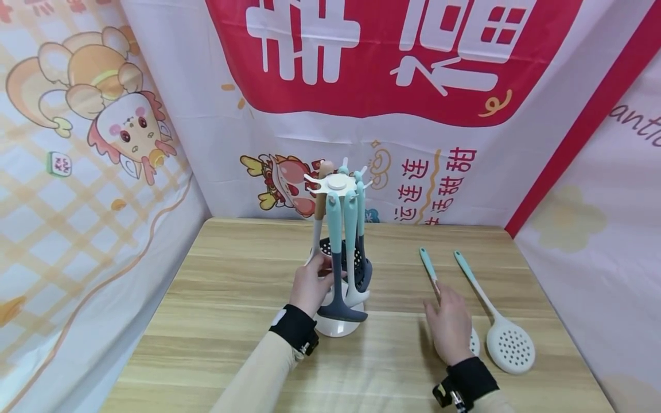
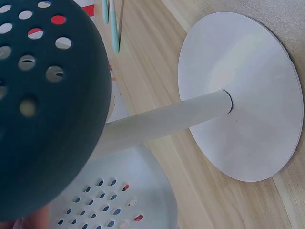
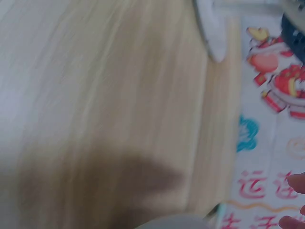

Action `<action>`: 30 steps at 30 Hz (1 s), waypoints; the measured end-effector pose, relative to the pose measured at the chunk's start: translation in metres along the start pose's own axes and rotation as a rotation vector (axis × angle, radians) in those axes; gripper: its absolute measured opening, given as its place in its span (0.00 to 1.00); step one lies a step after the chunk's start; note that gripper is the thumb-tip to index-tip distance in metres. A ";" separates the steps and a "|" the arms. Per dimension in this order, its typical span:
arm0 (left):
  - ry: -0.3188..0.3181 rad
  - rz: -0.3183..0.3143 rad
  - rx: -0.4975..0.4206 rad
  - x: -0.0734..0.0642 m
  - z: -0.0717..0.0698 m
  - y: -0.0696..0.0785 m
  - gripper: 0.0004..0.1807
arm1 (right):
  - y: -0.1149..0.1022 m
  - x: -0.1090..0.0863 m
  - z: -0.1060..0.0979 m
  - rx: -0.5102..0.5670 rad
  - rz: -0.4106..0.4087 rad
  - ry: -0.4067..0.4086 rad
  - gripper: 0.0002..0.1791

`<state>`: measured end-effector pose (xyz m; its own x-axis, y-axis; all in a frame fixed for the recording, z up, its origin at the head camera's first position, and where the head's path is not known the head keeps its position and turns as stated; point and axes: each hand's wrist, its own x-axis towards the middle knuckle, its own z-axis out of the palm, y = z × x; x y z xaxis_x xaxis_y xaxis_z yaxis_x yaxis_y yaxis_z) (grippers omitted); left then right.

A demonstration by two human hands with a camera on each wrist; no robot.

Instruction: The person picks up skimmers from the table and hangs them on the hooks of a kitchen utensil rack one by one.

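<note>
Lying to the right of the utensil rack, a turquoise-handled utensil is partly covered by the right hand, its middle stretch hidden. Long axis set slantwise on the wooden tabletop: handle tip pointed away from the person and lying nearest the rack, pale holed head pointed back toward the person and farther from the rack. Right hand much the closer of the two; its thumb is seen held apart from the fingers in the head view, but whether the handle is pinched cannot be told, the contact being hidden there and cropped in the right wrist view. Farther right of the rack, a pale skimmer is laid on nearly the same slant, near the first. At the rack itself, the left hand is placed on the left side, fingers passed behind a hanging dark ladle; what is gripped, if anything, cannot be told. Utensils on the rack are hung handle-up, heads low, over the base. Any lift is judged to turn on that difference: a flat, slanting handle against upright ones.
</note>
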<state>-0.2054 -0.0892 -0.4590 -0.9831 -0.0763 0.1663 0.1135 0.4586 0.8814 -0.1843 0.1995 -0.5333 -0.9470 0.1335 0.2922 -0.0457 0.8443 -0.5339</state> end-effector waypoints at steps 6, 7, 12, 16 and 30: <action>-0.001 -0.031 -0.027 0.000 0.001 0.001 0.12 | 0.030 -0.002 0.011 -0.043 0.041 -0.036 0.32; -0.002 -0.033 -0.028 0.000 0.001 0.001 0.12 | 0.033 -0.002 0.012 -0.045 0.053 -0.044 0.32; -0.006 -0.031 -0.025 0.000 0.002 0.000 0.13 | 0.043 -0.002 0.016 -0.057 0.134 -0.114 0.34; -0.005 -0.027 -0.026 -0.001 0.002 0.000 0.13 | 0.046 -0.001 0.016 -0.065 0.182 -0.168 0.35; 0.011 -0.014 -0.009 0.000 0.004 -0.001 0.12 | 0.052 0.006 0.021 -0.098 0.267 -0.230 0.33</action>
<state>-0.2061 -0.0857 -0.4619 -0.9830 -0.0920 0.1588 0.1013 0.4494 0.8876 -0.1985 0.2330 -0.5756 -0.9687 0.2453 -0.0394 0.2331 0.8427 -0.4854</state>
